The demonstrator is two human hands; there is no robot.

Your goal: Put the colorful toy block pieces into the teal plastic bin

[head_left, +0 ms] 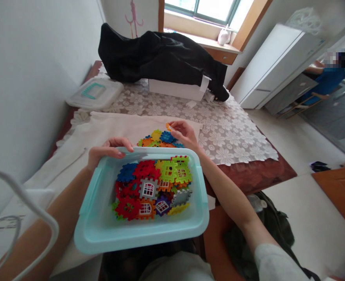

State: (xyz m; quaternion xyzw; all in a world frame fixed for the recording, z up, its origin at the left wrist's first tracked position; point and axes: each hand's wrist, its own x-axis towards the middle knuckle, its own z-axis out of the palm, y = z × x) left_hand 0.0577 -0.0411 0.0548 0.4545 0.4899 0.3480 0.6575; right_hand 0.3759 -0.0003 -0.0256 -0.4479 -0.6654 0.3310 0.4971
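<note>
A pale teal plastic tub (140, 242) rests across my lap, holding a heap of gear-edged plastic building pieces (151, 187) in red, blue, green, orange and purple, some with little window shapes. My left hand (110, 150) grips the tub's far rim. My right hand (184, 132) is beyond the tub, and its fingertips pinch a small orange piece (168, 127). Just below that hand, a loose pile of similar pieces (160, 139) lies on a cream cloth (116, 127), partly hidden behind the tub.
A lace-patterned cover (225, 144) spreads over the bed. A clear lid with a teal handle (94, 93) lies at its far left, and a black fabric heap (157, 56) sits on a white box. A wall runs along the left. A person in blue (326, 80) sits beyond a white cabinet (277, 66).
</note>
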